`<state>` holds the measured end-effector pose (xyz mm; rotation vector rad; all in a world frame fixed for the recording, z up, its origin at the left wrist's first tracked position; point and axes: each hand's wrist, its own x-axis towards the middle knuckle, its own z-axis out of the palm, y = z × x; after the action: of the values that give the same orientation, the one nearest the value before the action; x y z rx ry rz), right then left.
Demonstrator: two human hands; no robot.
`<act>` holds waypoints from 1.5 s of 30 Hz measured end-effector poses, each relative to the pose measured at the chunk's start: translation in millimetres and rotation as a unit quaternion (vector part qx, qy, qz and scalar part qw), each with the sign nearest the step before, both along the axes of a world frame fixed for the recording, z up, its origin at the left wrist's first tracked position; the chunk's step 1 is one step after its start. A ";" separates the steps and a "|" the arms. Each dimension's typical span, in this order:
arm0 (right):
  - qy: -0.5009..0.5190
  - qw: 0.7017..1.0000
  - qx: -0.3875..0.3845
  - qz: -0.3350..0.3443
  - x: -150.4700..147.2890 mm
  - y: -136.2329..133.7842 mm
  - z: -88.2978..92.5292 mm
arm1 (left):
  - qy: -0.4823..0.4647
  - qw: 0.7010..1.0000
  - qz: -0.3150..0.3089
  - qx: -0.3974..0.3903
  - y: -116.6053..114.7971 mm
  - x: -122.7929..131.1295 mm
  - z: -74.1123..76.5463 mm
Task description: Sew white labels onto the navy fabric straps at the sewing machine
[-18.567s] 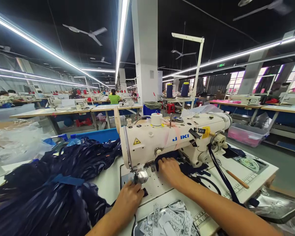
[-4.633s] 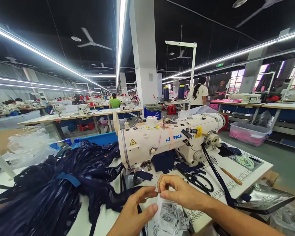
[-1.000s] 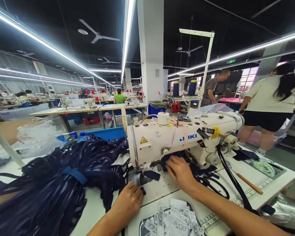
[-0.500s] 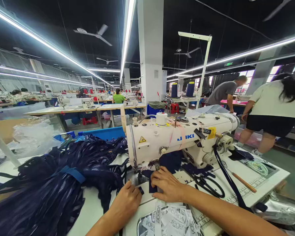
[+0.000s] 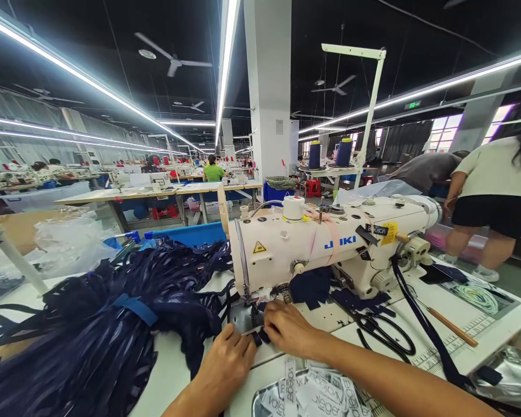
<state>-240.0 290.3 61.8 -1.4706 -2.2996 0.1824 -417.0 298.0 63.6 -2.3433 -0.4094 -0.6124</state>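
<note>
Just in front of the needle area of a white sewing machine [image 5: 264,260], both my hands work close together. My left hand [image 5: 230,359] is closed, fingers curled, with a short end of navy fabric strip [image 5: 256,338] poking out at its right side. My right hand [image 5: 292,331] is bent over the machine bed beside the presser foot [image 5: 256,315], its fingertips pinching another dark navy bit [image 5: 264,335]. My fingers hide most of the fabric. A big bundle of navy straps [image 5: 91,324], bound with a blue band [image 5: 136,308], lies left of my left hand.
A metal tray [image 5: 257,399] of white printed labels [image 5: 323,394] sits before my right forearm. Black scissors [image 5: 391,336], a wooden-handled tool [image 5: 454,326] and navy scraps [image 5: 310,288] lie right. Two people stand beyond the machine; thread cones [image 5: 342,153] stand behind it.
My right hand has drawn its fingers in toward the presser foot, and the navy piece under it shows less. My left hand stays nearly in place. The view has shifted slightly.
</note>
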 end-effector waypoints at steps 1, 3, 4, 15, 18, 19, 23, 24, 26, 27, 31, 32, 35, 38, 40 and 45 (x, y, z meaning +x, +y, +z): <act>0.022 1.000 -0.017 -0.010 -1.7 1.6 -1.2 | -0.005 1.000 -0.002 0.001 -0.4 0.1 0.6; 0.047 0.998 -0.029 -0.024 -4.0 3.9 -3.1 | -0.009 1.000 -0.006 0.002 -0.4 1.6 1.6; 0.053 0.998 -0.031 -0.028 -4.7 4.6 -3.7 | -0.008 1.000 -0.008 0.002 0.1 2.7 1.7; 0.084 0.996 -0.032 -0.024 -7.5 2.4 -3.7 | 0.025 1.000 -0.003 0.017 2.7 4.9 -4.7; 0.092 0.995 -0.036 -0.023 -5.8 2.2 -3.3 | 0.038 0.999 0.003 0.018 3.5 4.3 -6.3; 0.104 0.993 -0.042 -0.020 -4.7 2.2 -3.2 | 0.042 0.999 0.004 0.014 3.7 4.2 -6.8; 0.171 0.983 -0.072 0.019 1.0 0.8 -2.2 | 0.047 0.999 0.016 0.006 3.8 4.6 -8.3; 0.173 0.982 -0.075 0.028 2.4 -0.2 -1.8 | 0.049 0.999 0.020 0.005 3.8 4.8 -8.5; 0.157 0.984 -0.077 0.039 4.5 -2.8 -1.0 | 0.052 0.998 0.027 0.005 3.7 5.0 -8.7; 0.146 0.985 -0.077 0.042 5.3 -4.1 -0.7 | 0.053 0.998 0.028 0.006 3.6 5.0 -8.7; 0.114 0.989 -0.078 0.059 7.6 -7.3 0.7 | 0.048 0.998 0.029 0.009 3.4 5.3 -9.0; 0.106 0.990 -0.075 0.062 8.1 -7.6 1.2 | 0.046 0.998 0.030 0.006 3.4 5.5 -9.3; 0.071 0.993 -0.060 0.066 8.7 -8.8 2.6 | 0.043 0.999 0.032 -0.004 3.3 6.2 -10.9; 0.002 0.997 -0.018 0.070 4.9 -13.2 0.6 | 0.046 0.998 0.034 -0.018 3.5 6.6 -10.3; -0.061 0.996 0.026 0.063 -0.5 -17.9 -3.9 | 0.052 0.998 0.026 -0.030 3.9 4.4 -6.0; -0.169 0.976 0.121 0.071 -8.1 -24.9 -9.5 | 0.062 0.994 -0.025 -0.082 4.3 -14.0 14.0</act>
<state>-248.1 265.4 52.3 -1.2933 -2.5858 -0.3231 -431.0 302.4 77.6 -2.5395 -0.3567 -0.4699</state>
